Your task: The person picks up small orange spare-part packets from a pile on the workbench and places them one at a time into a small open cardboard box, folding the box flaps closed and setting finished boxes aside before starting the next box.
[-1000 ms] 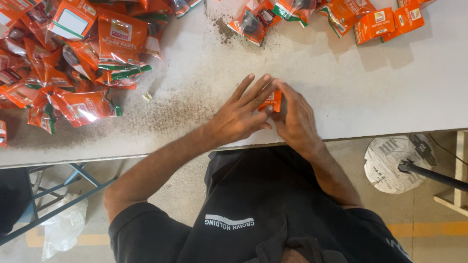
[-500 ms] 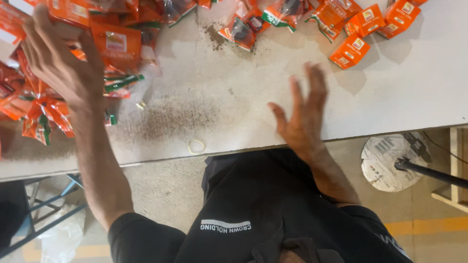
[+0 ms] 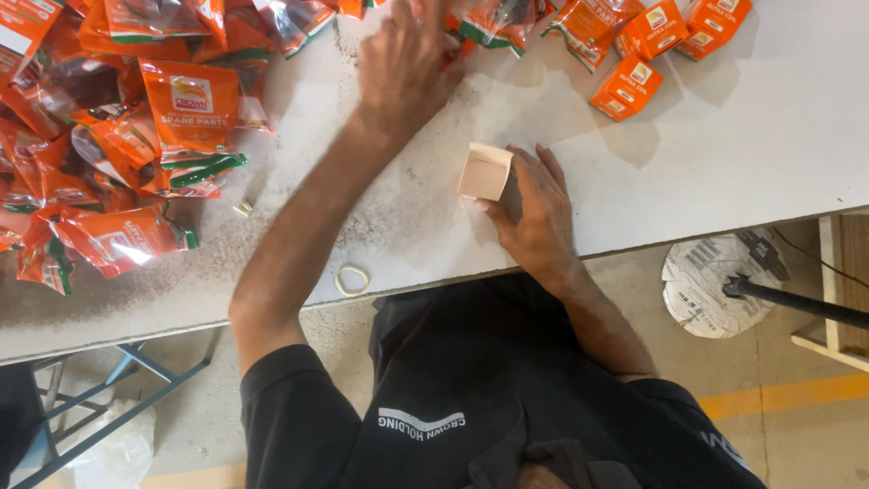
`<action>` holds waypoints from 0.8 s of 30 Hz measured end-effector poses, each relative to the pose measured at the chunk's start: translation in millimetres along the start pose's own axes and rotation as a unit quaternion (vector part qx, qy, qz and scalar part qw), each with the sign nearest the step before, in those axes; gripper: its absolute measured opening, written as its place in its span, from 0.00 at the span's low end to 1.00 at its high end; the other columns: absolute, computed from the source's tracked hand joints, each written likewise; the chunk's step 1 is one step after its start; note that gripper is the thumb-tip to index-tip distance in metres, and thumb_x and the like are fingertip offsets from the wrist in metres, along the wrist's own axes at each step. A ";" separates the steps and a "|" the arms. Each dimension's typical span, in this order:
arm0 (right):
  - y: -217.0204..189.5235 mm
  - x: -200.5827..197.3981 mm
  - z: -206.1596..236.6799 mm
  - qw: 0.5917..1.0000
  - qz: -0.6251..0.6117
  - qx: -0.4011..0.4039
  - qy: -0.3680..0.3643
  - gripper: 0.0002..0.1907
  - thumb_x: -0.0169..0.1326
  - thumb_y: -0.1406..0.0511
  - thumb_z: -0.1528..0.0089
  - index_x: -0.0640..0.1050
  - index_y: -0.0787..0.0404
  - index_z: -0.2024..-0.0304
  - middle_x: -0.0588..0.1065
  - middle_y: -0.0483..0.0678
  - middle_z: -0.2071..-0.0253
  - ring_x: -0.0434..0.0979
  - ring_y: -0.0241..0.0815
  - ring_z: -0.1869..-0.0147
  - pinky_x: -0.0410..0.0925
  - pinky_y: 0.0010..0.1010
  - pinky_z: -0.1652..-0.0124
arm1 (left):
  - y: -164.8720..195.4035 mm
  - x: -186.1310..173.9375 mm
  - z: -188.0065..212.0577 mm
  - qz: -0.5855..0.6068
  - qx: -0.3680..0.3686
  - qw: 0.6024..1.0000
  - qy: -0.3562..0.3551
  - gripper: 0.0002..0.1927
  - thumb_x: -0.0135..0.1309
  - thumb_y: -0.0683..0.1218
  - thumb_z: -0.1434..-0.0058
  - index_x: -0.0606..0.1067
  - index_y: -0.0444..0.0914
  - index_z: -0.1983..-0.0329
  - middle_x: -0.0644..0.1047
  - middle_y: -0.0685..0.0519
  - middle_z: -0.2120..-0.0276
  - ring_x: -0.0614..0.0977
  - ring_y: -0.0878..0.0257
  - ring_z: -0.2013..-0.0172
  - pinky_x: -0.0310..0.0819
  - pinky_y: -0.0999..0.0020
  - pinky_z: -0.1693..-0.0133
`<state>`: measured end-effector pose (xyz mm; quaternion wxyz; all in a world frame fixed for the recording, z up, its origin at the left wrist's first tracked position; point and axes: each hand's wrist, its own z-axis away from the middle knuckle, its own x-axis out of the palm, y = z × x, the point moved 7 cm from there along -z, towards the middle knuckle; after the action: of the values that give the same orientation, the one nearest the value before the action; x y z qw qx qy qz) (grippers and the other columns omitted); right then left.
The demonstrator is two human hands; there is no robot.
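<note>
Right hand [image 3: 536,217]: resting on the counter [image 3: 769,145] near its front edge, fingers curling partly shut around a small open box [image 3: 487,172], pale inside, mouth facing up toward the camera.
Box position: sitting on the counter just at the fingertip side of the right hand, touching it; no clear long axis is showing, as it is looking roughly square from above.
Left hand [image 3: 405,68]: stretching across to the far side of the counter, blurred; its fingers are hanging over the clear packets [image 3: 493,23] lying there, and I cannot tell whether the grip is closing on one.
Key relation: the packets are lying beyond the box, away from the body; the left hand is nearer to them, the right hand nearer to the box.
Around: closed orange boxes [image 3: 626,88] are lying farther right along the far edge, well apart from both hands; a heap of orange pouches [image 3: 172,118] is covering the counter's left part; a rubber band [image 3: 352,279] is lying near the front edge beside the left forearm.
</note>
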<state>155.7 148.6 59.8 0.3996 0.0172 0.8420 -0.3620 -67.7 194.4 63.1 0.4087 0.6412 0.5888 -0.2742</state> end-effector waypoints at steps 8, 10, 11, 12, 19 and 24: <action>5.5 -5.1 -7.5 0.998 -0.057 0.022 -0.012 0.27 0.73 0.60 0.46 0.78 0.65 0.50 0.78 0.55 0.49 0.76 0.58 0.40 0.64 0.51 0.33 | 0.0 -26.9 52.6 0.218 -0.008 0.976 -0.022 0.20 0.60 0.38 0.37 0.70 0.37 0.43 0.77 0.45 0.52 0.83 0.52 0.63 0.79 0.57 0.64; 5.7 -1.6 -7.5 0.998 -0.053 0.015 -0.013 0.27 0.74 0.60 0.48 0.78 0.64 0.50 0.78 0.53 0.50 0.77 0.56 0.41 0.64 0.51 0.35 | 16.8 -76.7 76.2 0.283 0.034 0.956 0.075 0.24 0.61 0.37 0.40 0.68 0.35 0.42 0.75 0.41 0.47 0.83 0.48 0.58 0.81 0.57 0.59; 5.7 0.5 -7.7 0.999 -0.050 0.010 -0.011 0.28 0.74 0.60 0.48 0.78 0.64 0.50 0.78 0.54 0.50 0.76 0.56 0.42 0.64 0.51 0.35 | 30.3 -98.7 88.8 0.252 0.090 0.954 0.134 0.26 0.65 0.39 0.41 0.67 0.34 0.42 0.73 0.40 0.45 0.82 0.44 0.53 0.81 0.55 0.57; 4.8 2.2 -7.3 0.999 -0.047 0.004 -0.012 0.28 0.74 0.61 0.49 0.78 0.64 0.50 0.78 0.54 0.50 0.76 0.56 0.42 0.64 0.51 0.35 | 43.3 -92.7 94.3 0.290 0.111 0.950 0.027 0.27 0.65 0.40 0.46 0.70 0.35 0.44 0.74 0.40 0.45 0.81 0.42 0.49 0.80 0.51 0.51; 0.7 4.8 -10.3 0.998 -0.057 -0.012 -0.024 0.28 0.71 0.67 0.50 0.77 0.65 0.49 0.77 0.54 0.48 0.76 0.56 0.40 0.64 0.51 0.34 | 76.4 -63.2 126.8 0.084 0.227 0.969 0.054 0.15 0.65 0.36 0.34 0.79 0.35 0.45 0.77 0.46 0.49 0.70 0.42 0.30 0.59 0.33 0.29; -4.3 5.7 -9.4 0.998 -0.059 -0.007 -0.031 0.29 0.71 0.67 0.48 0.76 0.66 0.46 0.76 0.54 0.48 0.75 0.56 0.41 0.63 0.52 0.34 | 78.5 -54.2 124.7 0.162 0.118 0.980 0.012 0.12 0.63 0.49 0.34 0.79 0.40 0.51 0.64 0.36 0.38 0.50 0.35 0.27 0.42 0.26 0.29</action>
<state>144.3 149.7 62.4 0.4034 -0.0462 0.8316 -0.3789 16.9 62.1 59.7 0.3622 0.7753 0.4450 -0.2642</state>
